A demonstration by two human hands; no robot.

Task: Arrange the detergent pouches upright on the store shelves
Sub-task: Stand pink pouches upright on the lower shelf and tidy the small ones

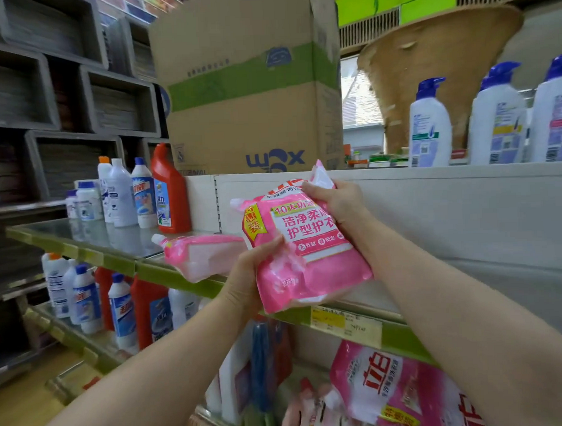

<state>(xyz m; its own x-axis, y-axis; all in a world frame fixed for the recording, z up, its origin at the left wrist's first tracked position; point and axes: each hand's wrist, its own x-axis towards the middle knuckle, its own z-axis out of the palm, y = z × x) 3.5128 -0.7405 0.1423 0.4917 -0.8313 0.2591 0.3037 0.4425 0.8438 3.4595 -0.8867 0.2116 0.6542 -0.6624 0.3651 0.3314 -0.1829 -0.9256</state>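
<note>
I hold a pink detergent pouch [306, 243] with a spout at its upper left, tilted in the air just above the front of the glass shelf [93, 248]. My left hand [247, 277] grips its lower left edge. My right hand [336, 204] grips its upper right corner. A second pink pouch [201, 255] lies flat on that shelf, spout pointing left, right behind my left hand. Further pink pouches [391, 387] stand one shelf below at the lower right.
White, blue-capped and red cleaner bottles [139, 198] stand at the shelf's left end, more [117, 307] on the level below. A big cardboard box [249, 86] and white pump bottles [429, 128] sit on top. A white back panel [432, 214] closes the shelf behind.
</note>
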